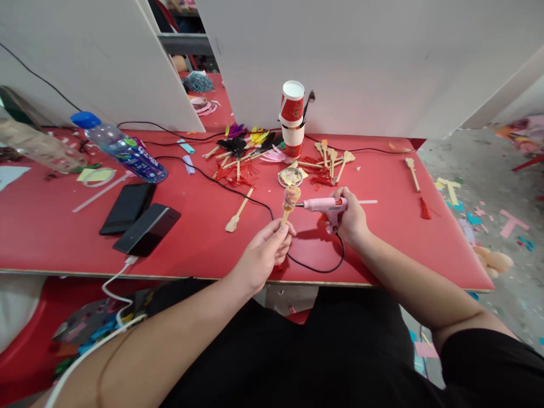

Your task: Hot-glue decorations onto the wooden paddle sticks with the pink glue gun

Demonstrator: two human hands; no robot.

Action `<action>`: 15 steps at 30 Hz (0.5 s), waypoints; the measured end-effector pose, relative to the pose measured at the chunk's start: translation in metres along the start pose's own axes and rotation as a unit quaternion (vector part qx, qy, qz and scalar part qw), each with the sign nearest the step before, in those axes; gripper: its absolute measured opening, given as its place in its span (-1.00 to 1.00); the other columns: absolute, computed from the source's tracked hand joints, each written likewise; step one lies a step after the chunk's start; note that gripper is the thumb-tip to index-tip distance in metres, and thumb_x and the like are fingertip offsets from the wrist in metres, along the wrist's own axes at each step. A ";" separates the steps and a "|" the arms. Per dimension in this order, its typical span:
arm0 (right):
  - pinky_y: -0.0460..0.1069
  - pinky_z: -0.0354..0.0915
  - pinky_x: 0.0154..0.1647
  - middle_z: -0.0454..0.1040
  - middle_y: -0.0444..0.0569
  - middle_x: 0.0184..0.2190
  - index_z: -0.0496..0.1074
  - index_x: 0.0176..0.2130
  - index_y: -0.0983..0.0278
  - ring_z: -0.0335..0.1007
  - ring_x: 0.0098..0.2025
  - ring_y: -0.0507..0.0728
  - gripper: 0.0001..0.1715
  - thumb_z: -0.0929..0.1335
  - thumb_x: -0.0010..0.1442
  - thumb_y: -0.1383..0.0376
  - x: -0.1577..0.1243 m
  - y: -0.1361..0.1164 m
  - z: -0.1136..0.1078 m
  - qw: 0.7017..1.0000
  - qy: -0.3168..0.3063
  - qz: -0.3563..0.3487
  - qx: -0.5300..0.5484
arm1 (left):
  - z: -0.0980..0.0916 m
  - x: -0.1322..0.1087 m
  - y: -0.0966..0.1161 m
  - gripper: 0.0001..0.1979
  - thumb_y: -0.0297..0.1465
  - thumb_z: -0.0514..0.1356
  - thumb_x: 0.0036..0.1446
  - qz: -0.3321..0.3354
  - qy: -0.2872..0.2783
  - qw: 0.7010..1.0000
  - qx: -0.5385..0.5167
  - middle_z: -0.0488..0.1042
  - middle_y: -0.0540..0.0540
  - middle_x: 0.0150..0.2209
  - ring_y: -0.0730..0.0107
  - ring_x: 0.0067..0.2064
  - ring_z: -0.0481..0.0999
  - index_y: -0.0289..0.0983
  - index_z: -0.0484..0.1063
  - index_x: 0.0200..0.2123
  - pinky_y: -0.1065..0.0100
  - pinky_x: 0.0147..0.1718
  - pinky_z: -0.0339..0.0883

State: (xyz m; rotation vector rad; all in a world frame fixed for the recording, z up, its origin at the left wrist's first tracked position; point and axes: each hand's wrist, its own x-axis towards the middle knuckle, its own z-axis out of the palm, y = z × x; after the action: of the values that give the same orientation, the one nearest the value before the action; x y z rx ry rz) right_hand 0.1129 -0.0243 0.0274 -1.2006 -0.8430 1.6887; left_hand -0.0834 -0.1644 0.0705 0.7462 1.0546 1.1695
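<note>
My left hand (267,249) is closed around the handle of a small wooden stick (291,199) with a wider, glue-smeared head pointing up. In my right hand (351,218) is a pink hot glue gun (321,205), its nozzle pointing left at the stick's head, touching it or very close. The gun's black cord loops below it on the table. Just beyond the stick's head lies a small round dish (290,177) with yellowish bits in it. Another bare wooden stick (238,212) rests to the left of my left hand.
On the red table (204,243) stand stacked paper cups (292,110) by a white panel. Feathered sticks (238,150) and plain wooden sticks (331,158) lie in piles. A tasselled stick (412,173) is at right. Phones (147,229) and a blue-capped bottle (121,148) lie left.
</note>
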 end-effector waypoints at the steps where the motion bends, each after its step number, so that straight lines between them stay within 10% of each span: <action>1: -0.03 0.04 -0.84 0.43 -0.21 -0.55 0.14 -0.30 0.09 0.27 -0.73 0.09 -0.36 0.47 0.14 -0.25 -0.001 0.000 0.001 1.000 0.001 -0.005 0.005 | 0.000 0.000 0.000 -0.47 0.08 0.47 0.30 0.000 0.001 1.000 -0.001 0.11 0.18 -0.46 0.62 -0.49 -0.03 -0.25 0.41 -0.21 0.55 -0.54 -0.11; 15: -0.06 0.09 -0.87 0.36 -0.24 -0.40 0.27 -0.34 0.15 0.27 -0.70 0.00 -0.41 0.48 0.26 -0.21 -0.006 0.006 -0.003 0.986 -0.056 -0.140 0.072 | 0.001 0.007 -0.025 -0.44 0.10 0.47 0.26 -0.025 0.039 0.999 -0.006 0.12 0.19 -0.45 0.60 -0.49 -0.02 -0.24 0.39 -0.15 0.55 -0.55 -0.13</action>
State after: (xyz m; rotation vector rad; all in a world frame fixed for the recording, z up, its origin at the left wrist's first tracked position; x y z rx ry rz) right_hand 0.1155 -0.0319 0.0233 -0.8527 -0.8964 1.5663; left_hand -0.0735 -0.1643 0.0461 0.6657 1.1232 1.1700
